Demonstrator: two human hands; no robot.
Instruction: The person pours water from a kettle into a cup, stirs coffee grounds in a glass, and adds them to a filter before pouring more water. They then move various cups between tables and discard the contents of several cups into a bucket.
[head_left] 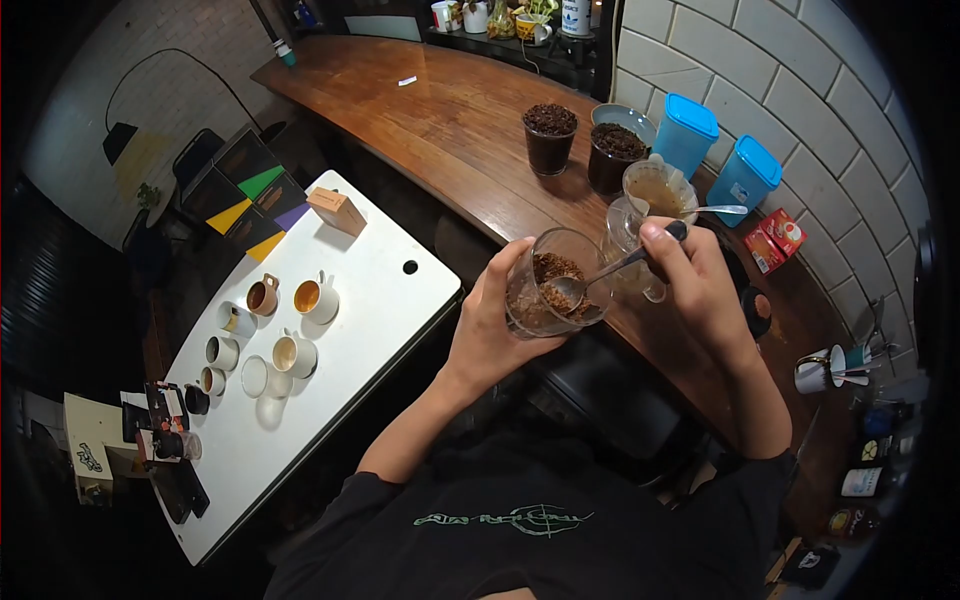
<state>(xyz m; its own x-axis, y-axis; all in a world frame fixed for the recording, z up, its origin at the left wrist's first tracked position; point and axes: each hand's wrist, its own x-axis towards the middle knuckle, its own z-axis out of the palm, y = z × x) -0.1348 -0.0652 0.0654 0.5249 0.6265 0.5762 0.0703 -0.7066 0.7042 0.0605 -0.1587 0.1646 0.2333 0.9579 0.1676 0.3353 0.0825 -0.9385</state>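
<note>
1. At left, the white table bears several cups, among them a brown mug and, just right of it, a white mug with an amber-coloured inside. A clear glass stands nearer, and a wooden block stands toward the far end.

2. Right of the table, the left hand is curled around a clear tumbler, thumb on the near-left side and fingers beneath. The tumbler is tilted, held up in front of the wooden counter, with brown granules inside.

3. Inside the tumbler is the bowl of a spoon; whether it touches the granules I cannot tell.

4. Farther off, on the counter, two glasses are heaped with dark bits: one at left, the other just right of it.

5. Right of the tumbler, the right hand pinches the spoon's dark handle between thumb and fingers.

6. Beyond that hand, a scalloped vessel holds brownish liquid. Two blue containers stand behind it near the tiled wall.

7. Farthest right, a red box lies by the wall; nearer, a white cup holds utensils.
</note>
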